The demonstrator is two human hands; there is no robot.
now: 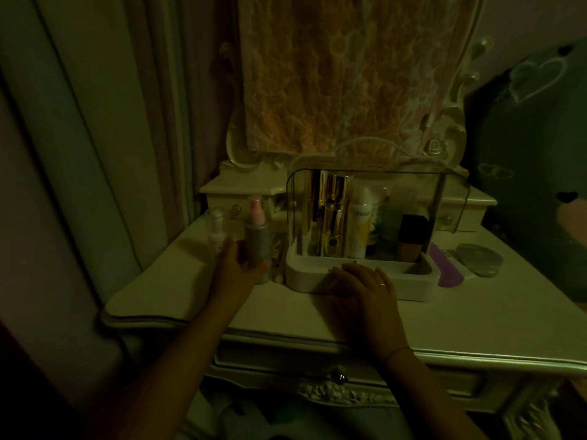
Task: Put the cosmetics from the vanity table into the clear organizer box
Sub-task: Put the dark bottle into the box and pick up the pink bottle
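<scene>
The clear organizer box [413, 281] stands on the vanity table [476, 319], its clear cover swung up. Inside stand gold bottles [333, 214], a white bottle [360, 223] and a dark-capped bottle [411, 238]. My left hand [236, 268] is wrapped around a grey pump bottle with a pink top [256, 236], just left of the box. A small white pump bottle [217, 230] stands behind that hand. My right hand [362, 290] lies flat against the box's white front rim, fingers apart, holding nothing.
A purple comb [444, 265] and a round compact [479, 258] lie right of the box. The mirror frame draped in lace [333, 74] rises behind, with small drawers either side. Curtains hang at the left; a dark cushion sits at the right.
</scene>
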